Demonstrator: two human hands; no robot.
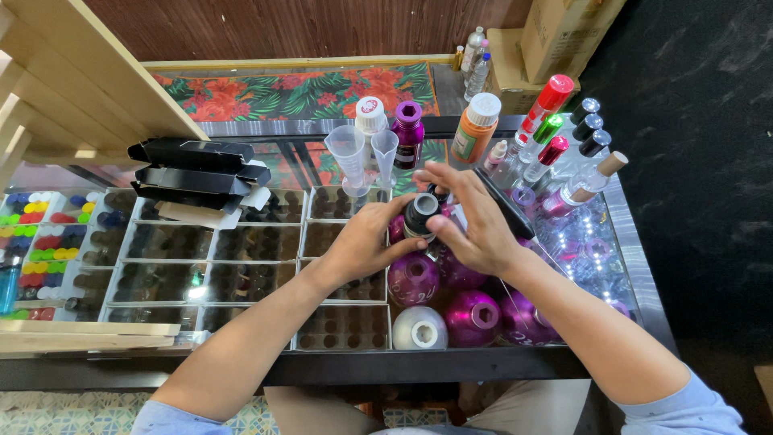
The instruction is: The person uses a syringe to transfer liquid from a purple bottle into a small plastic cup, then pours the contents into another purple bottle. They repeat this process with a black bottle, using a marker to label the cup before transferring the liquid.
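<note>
Over the glass counter, seen from above, the left hand grips a small bottle while the right hand's fingers pinch its black cap; a slip could, I reckon, topple it onto the purple bottles beneath.

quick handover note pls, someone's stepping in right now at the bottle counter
Left hand: grip around the side of a small dark bottle, steadying it.
Right hand: fingers over that bottle's black cap end; whether the cap is tight or loose cannot be told.
Around it: purple round bottles and one white bottle stand just below the hands; two clear funnels behind; trays of small vials to the left.
Done: bottle picked out and held.
Left: hedged, the cap work looks unfinished.
</note>
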